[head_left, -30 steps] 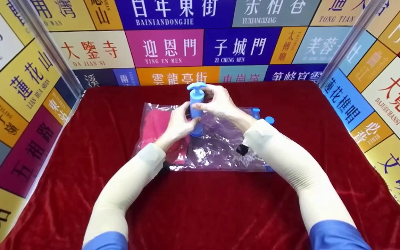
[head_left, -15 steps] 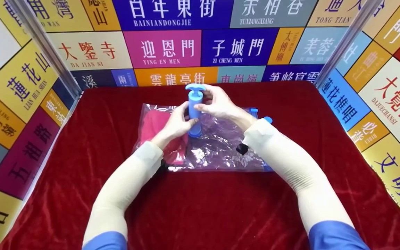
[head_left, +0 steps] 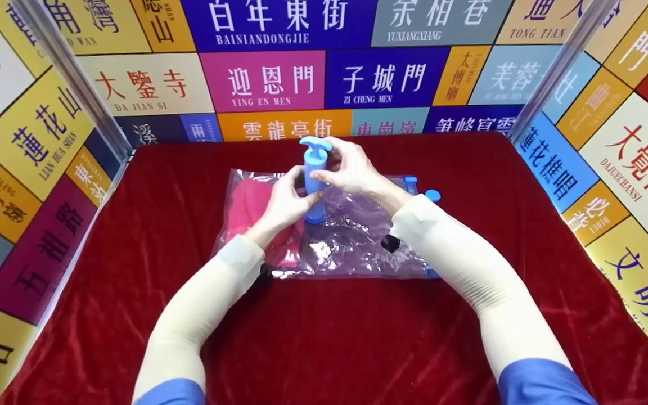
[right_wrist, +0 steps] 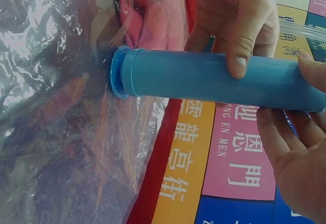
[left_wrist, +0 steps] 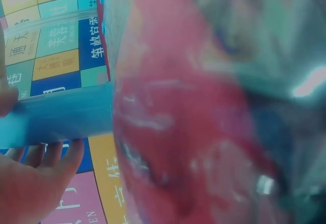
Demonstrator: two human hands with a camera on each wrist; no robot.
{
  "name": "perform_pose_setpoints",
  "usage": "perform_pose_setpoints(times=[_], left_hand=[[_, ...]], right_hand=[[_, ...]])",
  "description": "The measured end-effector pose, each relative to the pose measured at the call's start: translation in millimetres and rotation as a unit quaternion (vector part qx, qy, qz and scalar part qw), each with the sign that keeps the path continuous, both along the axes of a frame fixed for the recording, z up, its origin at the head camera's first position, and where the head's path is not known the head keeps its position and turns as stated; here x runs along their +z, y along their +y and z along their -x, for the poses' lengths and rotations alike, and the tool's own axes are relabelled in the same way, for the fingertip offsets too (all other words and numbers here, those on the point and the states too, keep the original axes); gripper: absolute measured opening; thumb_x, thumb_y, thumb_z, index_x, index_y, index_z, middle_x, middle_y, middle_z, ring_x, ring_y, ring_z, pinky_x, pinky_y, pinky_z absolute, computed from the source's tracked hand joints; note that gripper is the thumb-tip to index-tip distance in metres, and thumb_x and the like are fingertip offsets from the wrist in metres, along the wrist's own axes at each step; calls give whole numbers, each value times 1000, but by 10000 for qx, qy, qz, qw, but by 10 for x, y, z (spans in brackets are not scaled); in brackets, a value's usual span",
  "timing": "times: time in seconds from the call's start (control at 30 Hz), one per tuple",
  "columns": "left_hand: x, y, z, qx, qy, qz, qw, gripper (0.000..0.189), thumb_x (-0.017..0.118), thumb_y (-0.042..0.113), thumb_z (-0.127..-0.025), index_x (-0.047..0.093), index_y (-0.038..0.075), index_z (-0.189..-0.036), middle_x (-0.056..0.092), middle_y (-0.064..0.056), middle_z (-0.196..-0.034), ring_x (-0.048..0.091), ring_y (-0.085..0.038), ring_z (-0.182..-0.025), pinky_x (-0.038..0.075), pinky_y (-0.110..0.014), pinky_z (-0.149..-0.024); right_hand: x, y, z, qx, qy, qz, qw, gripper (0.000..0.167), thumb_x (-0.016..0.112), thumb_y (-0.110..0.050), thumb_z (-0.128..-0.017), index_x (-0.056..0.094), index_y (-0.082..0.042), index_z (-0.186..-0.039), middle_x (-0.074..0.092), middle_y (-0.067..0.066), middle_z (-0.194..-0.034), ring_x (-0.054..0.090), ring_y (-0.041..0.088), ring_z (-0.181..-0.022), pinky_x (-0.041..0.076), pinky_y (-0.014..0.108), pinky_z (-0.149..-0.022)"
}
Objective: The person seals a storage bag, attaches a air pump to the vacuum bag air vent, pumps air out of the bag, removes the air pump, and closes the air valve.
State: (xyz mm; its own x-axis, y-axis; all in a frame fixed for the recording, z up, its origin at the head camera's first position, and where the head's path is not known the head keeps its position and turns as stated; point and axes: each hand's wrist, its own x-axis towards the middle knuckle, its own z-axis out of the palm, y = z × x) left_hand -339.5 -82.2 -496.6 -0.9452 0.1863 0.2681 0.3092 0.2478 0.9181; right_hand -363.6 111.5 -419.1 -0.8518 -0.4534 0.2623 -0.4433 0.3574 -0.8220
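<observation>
A blue hand pump (head_left: 315, 163) with a T-shaped handle stands almost upright over a transparent plastic bag (head_left: 352, 225). My left hand (head_left: 289, 203) grips the pump's barrel around its middle. Higher up, just below the handle, my right hand (head_left: 353, 169) holds the same barrel between thumb and fingers. The right wrist view shows the pump's flanged base (right_wrist: 121, 73) against the bag, with the left thumb (right_wrist: 239, 63) lying along the barrel. Inside the bag's left part is a folded pink cloth (head_left: 251, 202). The valve under the pump is hidden.
Blue end pieces (head_left: 432, 195) show at the bag's right edge, partly behind the right forearm. A dark red velvet cloth (head_left: 358, 337) covers the table. Panels with printed lettering (head_left: 262, 79) enclose the back and both sides.
</observation>
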Motion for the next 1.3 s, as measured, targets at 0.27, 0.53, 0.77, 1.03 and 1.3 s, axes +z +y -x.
perform_pose_setpoints(times=[0.27,0.53,0.77,1.03,1.3], left_hand=[[-11,-20,-51,381,208,137,9990,53,87,12,-93,67,3,-141,77,-22,-136,76,-39,-129,64,-53,-113],[9,-20,-103,729,295,231,9966,51,89,15,-92,70,5,-138,80,-20,-133,78,-38,-126,65,-54,-110],[10,26,-107,1122,528,685,9899,54,93,29,-89,72,8,-134,82,-17,-129,78,-40,-125,62,-54,-112],[20,64,-86,1229,562,865,9870,52,94,31,-90,72,9,-131,83,-14,-129,80,-32,-121,66,-46,-108],[17,57,-67,1109,698,929,9870,50,90,23,-90,72,5,-133,82,-18,-128,80,-37,-119,64,-53,-109]], right_hand=[[-28,-24,-7,-441,204,-98,9988,47,93,-10,-91,67,-3,-130,82,17,-121,82,33,-112,70,38,-97],[-60,-53,-13,-999,505,-257,9934,50,99,-25,-86,69,-11,-124,83,11,-108,77,21,-96,61,27,-84],[-78,-109,-32,-1231,674,-406,9893,53,99,-33,-85,68,-12,-122,82,8,-107,72,19,-90,56,28,-79],[-91,-89,-34,-1313,587,-126,9895,57,104,-35,-82,71,-12,-122,83,7,-109,74,16,-90,60,25,-78],[-86,-44,11,-1060,348,-16,9938,62,103,-35,-83,72,-13,-132,83,8,-117,78,19,-97,65,28,-88]])
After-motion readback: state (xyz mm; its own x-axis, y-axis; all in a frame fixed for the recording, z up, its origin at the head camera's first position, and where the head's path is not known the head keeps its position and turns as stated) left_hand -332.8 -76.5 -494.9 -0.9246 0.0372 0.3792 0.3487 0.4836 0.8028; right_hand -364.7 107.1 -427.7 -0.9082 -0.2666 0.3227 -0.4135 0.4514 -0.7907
